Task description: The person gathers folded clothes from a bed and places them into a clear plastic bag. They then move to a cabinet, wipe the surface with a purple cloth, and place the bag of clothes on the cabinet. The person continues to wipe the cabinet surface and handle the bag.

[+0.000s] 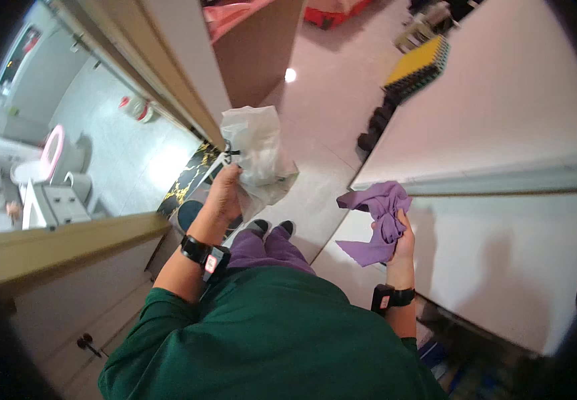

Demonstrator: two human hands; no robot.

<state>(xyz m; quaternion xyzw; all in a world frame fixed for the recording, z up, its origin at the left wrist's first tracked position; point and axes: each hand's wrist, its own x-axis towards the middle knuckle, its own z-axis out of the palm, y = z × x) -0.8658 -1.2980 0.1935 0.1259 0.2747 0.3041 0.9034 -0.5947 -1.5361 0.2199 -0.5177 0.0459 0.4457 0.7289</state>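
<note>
My left hand (224,194) is closed on a whitish, translucent plastic bag (256,143), which hangs out past the fingers in front of a doorway. Some dark marks show on the bag near its left edge. Off to the right, my right hand (403,239) grips a crumpled purple cloth (385,217). Two pointed ends of the cloth stick out to the left, and its folds hide part of my fingers. The two hands are well apart, both at about waist height. What the bag contains, if anything, I cannot make out.
A bathroom with a pink-rimmed toilet (53,148) lies through the doorway at left, past a black-and-gold threshold (194,171). At right stands a white cabinet or counter (495,100). Yellow-and-black foam mats (418,67) lean near its far end. A pink-topped shelf unit (252,60) stands ahead.
</note>
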